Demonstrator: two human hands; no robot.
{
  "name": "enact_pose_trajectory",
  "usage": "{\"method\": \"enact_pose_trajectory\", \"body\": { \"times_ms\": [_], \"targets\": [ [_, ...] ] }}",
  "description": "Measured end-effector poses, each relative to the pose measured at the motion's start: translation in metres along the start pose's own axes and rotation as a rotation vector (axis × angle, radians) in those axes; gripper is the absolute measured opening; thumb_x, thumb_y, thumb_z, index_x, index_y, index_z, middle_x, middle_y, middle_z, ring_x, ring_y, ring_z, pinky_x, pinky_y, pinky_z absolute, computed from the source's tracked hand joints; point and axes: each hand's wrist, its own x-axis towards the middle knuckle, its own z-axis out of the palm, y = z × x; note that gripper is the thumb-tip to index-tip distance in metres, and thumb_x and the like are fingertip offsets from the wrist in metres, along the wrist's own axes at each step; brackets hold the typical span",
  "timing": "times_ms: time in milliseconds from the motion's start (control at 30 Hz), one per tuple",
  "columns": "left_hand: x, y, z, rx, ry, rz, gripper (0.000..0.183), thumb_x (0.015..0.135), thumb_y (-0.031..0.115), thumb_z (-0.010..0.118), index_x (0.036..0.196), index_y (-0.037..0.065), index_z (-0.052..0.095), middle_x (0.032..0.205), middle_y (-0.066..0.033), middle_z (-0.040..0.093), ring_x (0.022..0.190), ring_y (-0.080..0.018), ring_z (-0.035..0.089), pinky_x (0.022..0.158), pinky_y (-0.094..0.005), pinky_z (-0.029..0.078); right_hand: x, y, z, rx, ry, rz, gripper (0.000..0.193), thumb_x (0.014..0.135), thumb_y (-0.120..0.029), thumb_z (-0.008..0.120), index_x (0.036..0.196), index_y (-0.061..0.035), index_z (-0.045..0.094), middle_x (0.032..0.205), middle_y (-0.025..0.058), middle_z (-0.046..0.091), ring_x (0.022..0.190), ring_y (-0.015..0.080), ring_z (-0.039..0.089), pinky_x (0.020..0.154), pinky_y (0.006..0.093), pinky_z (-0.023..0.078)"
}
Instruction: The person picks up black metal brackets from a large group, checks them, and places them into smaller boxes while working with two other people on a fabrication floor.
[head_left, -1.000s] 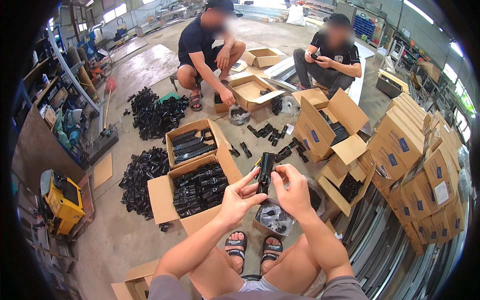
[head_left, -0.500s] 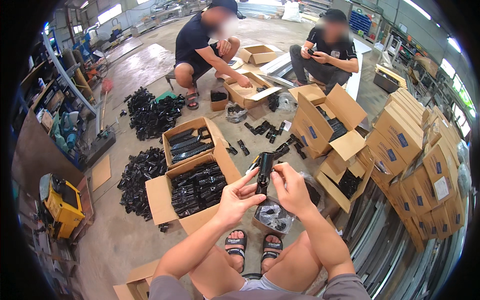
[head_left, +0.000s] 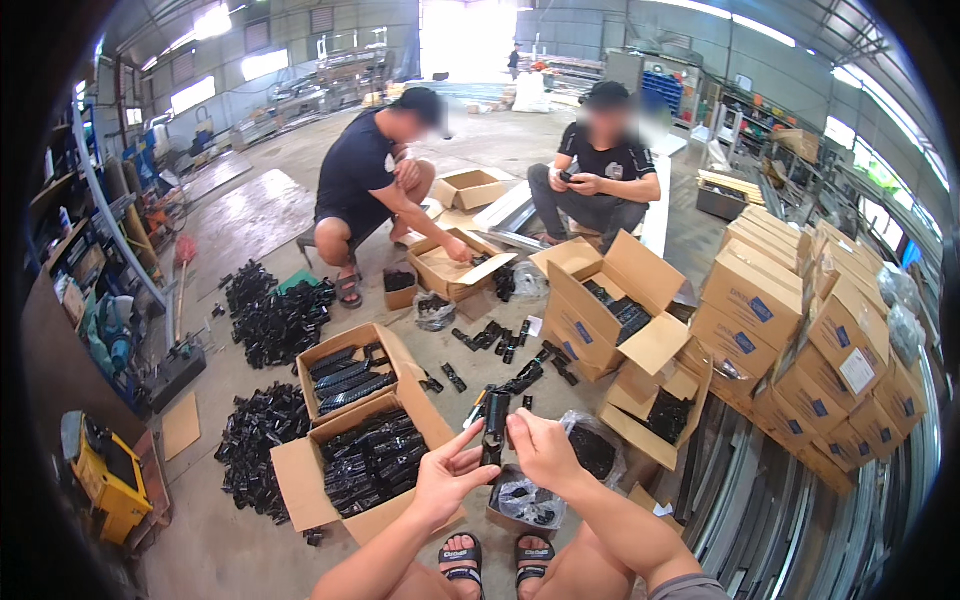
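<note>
Everything in the head view sits lower than half a second ago, with more of the far hall and a bright white doorway (head_left: pixel 467 40) showing at the top, so the wearer's head has evidently tipped up. One co-worker's bare hand (head_left: pixel 460 250) now reaches lower into an open brown cardboard box (head_left: pixel 437 280).

Between the wearer's hands, the glossy black tubular part (head_left: pixel 495 418) keeps the same upright pose, its lower end toward the body. The left hand (head_left: pixel 447 484) holds that end in a closed grip, thumb against fingers. The right hand (head_left: pixel 546 453) has its fingertips drawn together at the part's upper right side; whether that grip holds it or only steadies it, I cannot tell.

Below the part stands a small cardboard carton lined with clear plastic (head_left: pixel 528 500). I judge that only the gaze has shifted, leaving the handling at the same stage.
</note>
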Motion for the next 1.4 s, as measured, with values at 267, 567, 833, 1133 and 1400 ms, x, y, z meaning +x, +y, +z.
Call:
{"method": "enact_pose_trajectory", "body": {
  "times_ms": [267, 567, 833, 1133, 1400],
  "targets": [
    [0.003, -0.005, -0.005, 0.025, -0.001, 0.0, 0.084, 0.08, -0.011, 0.074, 0.153, 0.004, 0.037, 0.117, -0.015, 0.07, 0.101, -0.0163, 0.068, 0.09, -0.0309, 0.054, -0.001, 0.008, 0.004, 0.031, -0.007, -0.022, 0.023, 0.101, -0.023, 0.049, 0.099, -0.0012, 0.058, 0.08, 0.0173, 0.065, 0.069, 0.0302, 0.065, 0.063, 0.0417, 0.049],
    [0.005, 0.01, -0.016, 1.044, -0.085, 0.239, 0.066, 0.078, -0.004, 0.075, 0.138, 0.019, 0.061, 0.115, -0.0125, 0.073, 0.093, -0.0147, 0.071, 0.083, -0.0265, 0.055, -0.001, 0.017, -0.01, 0.454, -0.092, 0.387, 0.035, 0.106, -0.036, 0.05, 0.114, -0.0038, 0.061, 0.081, 0.0026, 0.062, 0.069, 0.01, 0.059, 0.061, 0.0269, 0.05],
    [0.017, 0.003, -0.027, 1.228, -0.149, 0.403, 0.063, 0.078, 0.001, 0.073, 0.135, 0.027, 0.063, 0.116, -0.0113, 0.07, 0.097, -0.0317, 0.069, 0.081, -0.0387, 0.056, -0.005, 0.028, -0.01, 0.516, -0.202, 0.425, 0.031, 0.098, -0.031, 0.066, 0.109, -0.0029, 0.059, 0.077, 0.0025, 0.06, 0.061, 0.0096, 0.06, 0.054, 0.0249, 0.05],
    [0.028, -0.018, -0.02, -0.085, 0.183, -0.271, 0.049, 0.098, 0.02, 0.066, 0.139, 0.001, 0.049, 0.118, -0.0174, 0.066, 0.114, -0.025, 0.064, 0.092, -0.0418, 0.055, -0.02, -0.002, 0.007, 0.049, 0.122, -0.004, 0.03, 0.091, -0.02, 0.073, 0.109, -0.0009, 0.06, 0.079, 0.008, 0.066, 0.062, 0.0126, 0.063, 0.053, 0.0287, 0.05],
    [0.016, -0.01, -0.027, -0.217, 0.04, -0.237, 0.038, 0.102, 0.025, 0.06, 0.135, 0.007, 0.054, 0.106, -0.0074, 0.07, 0.09, -0.0182, 0.071, 0.078, -0.0313, 0.059, -0.032, -0.014, 0.015, -0.156, -0.142, -0.444, 0.032, 0.087, -0.024, 0.076, 0.113, -0.0076, 0.066, 0.096, 0.0097, 0.067, 0.078, 0.0249, 0.067, 0.071, 0.0336, 0.056]
  ]
}}
